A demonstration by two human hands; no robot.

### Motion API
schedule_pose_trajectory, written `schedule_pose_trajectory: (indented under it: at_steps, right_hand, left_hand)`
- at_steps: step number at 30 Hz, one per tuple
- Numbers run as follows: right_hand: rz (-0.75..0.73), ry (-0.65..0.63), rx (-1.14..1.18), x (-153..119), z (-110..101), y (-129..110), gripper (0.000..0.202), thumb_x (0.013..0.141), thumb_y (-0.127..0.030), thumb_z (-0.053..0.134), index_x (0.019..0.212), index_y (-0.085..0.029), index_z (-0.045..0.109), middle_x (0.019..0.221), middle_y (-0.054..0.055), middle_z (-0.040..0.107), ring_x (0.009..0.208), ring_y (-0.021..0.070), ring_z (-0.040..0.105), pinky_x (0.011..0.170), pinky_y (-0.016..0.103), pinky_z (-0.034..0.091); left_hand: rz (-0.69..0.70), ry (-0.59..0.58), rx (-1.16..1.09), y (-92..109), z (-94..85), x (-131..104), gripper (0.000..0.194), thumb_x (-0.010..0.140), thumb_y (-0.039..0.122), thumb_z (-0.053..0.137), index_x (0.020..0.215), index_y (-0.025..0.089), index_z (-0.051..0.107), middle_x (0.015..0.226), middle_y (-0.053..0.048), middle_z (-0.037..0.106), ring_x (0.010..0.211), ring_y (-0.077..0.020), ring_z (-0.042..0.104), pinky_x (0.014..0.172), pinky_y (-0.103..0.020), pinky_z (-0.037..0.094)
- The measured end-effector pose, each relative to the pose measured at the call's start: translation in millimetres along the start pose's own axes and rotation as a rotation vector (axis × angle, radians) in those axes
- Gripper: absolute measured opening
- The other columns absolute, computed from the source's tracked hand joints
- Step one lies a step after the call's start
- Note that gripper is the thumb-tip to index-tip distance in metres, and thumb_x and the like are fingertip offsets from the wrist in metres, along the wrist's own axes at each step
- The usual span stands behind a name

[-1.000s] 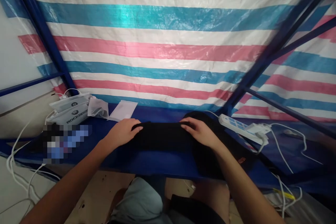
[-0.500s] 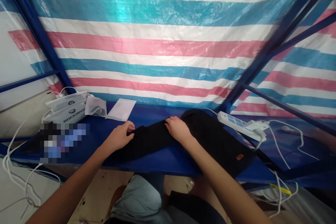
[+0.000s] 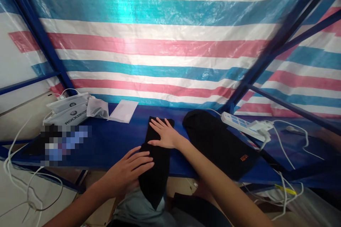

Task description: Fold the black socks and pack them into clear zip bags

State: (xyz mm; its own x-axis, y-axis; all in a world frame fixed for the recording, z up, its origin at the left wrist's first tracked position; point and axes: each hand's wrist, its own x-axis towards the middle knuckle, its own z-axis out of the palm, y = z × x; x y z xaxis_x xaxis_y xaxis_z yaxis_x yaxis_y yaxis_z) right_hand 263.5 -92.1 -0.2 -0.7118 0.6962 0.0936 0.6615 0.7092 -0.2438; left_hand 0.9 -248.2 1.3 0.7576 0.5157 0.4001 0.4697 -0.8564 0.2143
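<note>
A black sock [image 3: 157, 166] lies lengthwise across the blue tabletop, its pointed near end hanging over the front edge above my lap. My right hand [image 3: 165, 134] rests flat on its far part with the fingers spread. Against the sock's left side is my left hand [image 3: 135, 165], fingers stretched over the cloth and the thumb hidden. To the right lies a second black sock [image 3: 213, 142], spread flat at a slant, with small orange lettering near its lower end. Neither hand touches that one.
A white power strip [image 3: 239, 125] with plugs and cables sits at the right. On the left are a grey ROCKBROS bag [image 3: 70, 111], a translucent pouch [image 3: 97, 108] and a white packet [image 3: 124, 111]. Blue frame bars [image 3: 241, 92] and striped sheeting [image 3: 160, 49] stand behind the table [image 3: 106, 149].
The held sock has swung from lying sideways to pointing toward me, its near end now over the edge. My right hand has moved left and spread flat; my left hand has come nearer.
</note>
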Motion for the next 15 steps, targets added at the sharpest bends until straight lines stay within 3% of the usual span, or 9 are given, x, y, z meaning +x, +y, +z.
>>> schedule_pose_trajectory:
  at_steps: [2, 4, 7, 9, 12, 13, 15]
  right_hand:
    - [-0.073, 0.024, 0.025, -3, 6, -4, 0.107, 0.092, -0.087, 0.053, 0.174, -0.028, 0.019, 0.179, 0.008, 0.022, 0.167, 0.0381, 0.012, 0.134, 0.059, -0.003]
    - [-0.156, 0.051, 0.087, -4, 13, -3, 0.097, 0.095, -0.078, 0.059, 0.173, -0.030, 0.026, 0.178, 0.008, 0.028, 0.167, 0.0370, 0.017, 0.135, 0.059, -0.001]
    - [-0.183, 0.138, 0.317, -5, 15, 12, 0.071, 0.101, -0.062, 0.059, 0.164, -0.031, 0.047, 0.167, 0.007, 0.051, 0.157, 0.0328, 0.042, 0.133, 0.054, 0.022]
    - [-0.042, 0.305, 0.489, -4, 8, 26, 0.060, 0.103, -0.061, 0.056, 0.153, -0.027, 0.060, 0.150, 0.010, 0.067, 0.138, 0.0324, 0.062, 0.120, 0.049, 0.045]
    - [0.325, 0.582, 0.587, -1, -10, 46, 0.056, 0.106, -0.063, 0.043, 0.132, -0.023, 0.072, 0.128, 0.011, 0.078, 0.116, 0.0323, 0.072, 0.103, 0.046, 0.056]
    - [0.421, 0.602, 0.594, 0, -16, 51, 0.058, 0.108, -0.064, 0.039, 0.126, -0.023, 0.075, 0.122, 0.010, 0.079, 0.114, 0.0315, 0.072, 0.101, 0.045, 0.056]
    - [0.504, 0.501, 0.611, 1, -25, 57, 0.060, 0.107, -0.068, 0.039, 0.118, -0.023, 0.077, 0.118, 0.009, 0.079, 0.112, 0.0298, 0.073, 0.101, 0.043, 0.056]
  left_hand:
    - [0.015, 0.071, -0.115, -2, -1.3, 11, 0.062, 0.095, 0.009, 0.057, 0.154, 0.029, 0.053, 0.135, -0.007, 0.074, 0.130, -0.0248, 0.067, 0.122, -0.050, 0.046]
    - [-0.077, 0.141, -0.234, -5, -10.8, 32, 0.048, 0.098, 0.016, 0.056, 0.144, 0.028, 0.060, 0.127, -0.007, 0.076, 0.116, -0.0232, 0.072, 0.106, -0.041, 0.056]
    - [-0.333, 0.220, -0.322, -20, -29.5, 76, 0.028, 0.104, 0.034, 0.058, 0.128, 0.025, 0.069, 0.115, -0.005, 0.078, 0.101, -0.0219, 0.074, 0.088, -0.032, 0.056]
    - [-0.430, 0.188, -0.331, -42, -35.6, 107, 0.032, 0.106, 0.048, 0.054, 0.115, 0.023, 0.072, 0.098, -0.003, 0.077, 0.085, -0.0204, 0.071, 0.075, -0.030, 0.052]
    - [-0.518, 0.091, -0.255, -88, -28.8, 143, 0.046, 0.103, 0.061, 0.051, 0.089, 0.021, 0.070, 0.080, -0.003, 0.070, 0.074, -0.0209, 0.066, 0.066, -0.031, 0.045]
    - [-0.529, 0.035, -0.207, -104, -23.5, 151, 0.047, 0.101, 0.062, 0.053, 0.084, 0.021, 0.069, 0.081, -0.004, 0.069, 0.076, -0.0225, 0.066, 0.068, -0.032, 0.046]
    - [-0.521, -0.084, -0.137, -128, -12.0, 161, 0.046, 0.097, 0.061, 0.057, 0.080, 0.021, 0.070, 0.092, -0.009, 0.072, 0.086, -0.0264, 0.069, 0.075, -0.034, 0.048]
